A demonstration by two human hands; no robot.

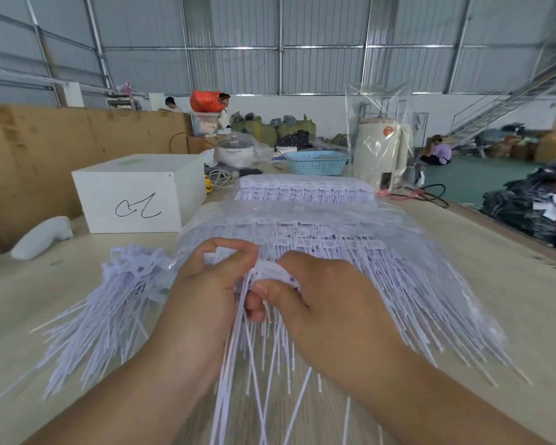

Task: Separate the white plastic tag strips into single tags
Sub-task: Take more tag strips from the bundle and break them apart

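Over the workbench [463, 252], both hands pinch one white tag strip [272, 273].
The left hand [206, 284] and right hand [318, 297] grip its head bar above the bagged stack [334, 232]; best to twist tags off close to the bar, dropping singles on the loose pile [109, 303].

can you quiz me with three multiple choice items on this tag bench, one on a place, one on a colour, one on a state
1. Where is the loose tag pile?
A. by the left hand
B. in the basket
C. on the box

2. What colour is the basket?
A. red
B. light blue
C. black

3. What are both hands doing?
A. resting flat
B. pinching one tag strip
C. lifting the box

Answers:
1 A, it fans out beside the left hand.
2 B, its rim and mesh wall are pale blue.
3 B, the left hand and right hand pinch the tag strip.
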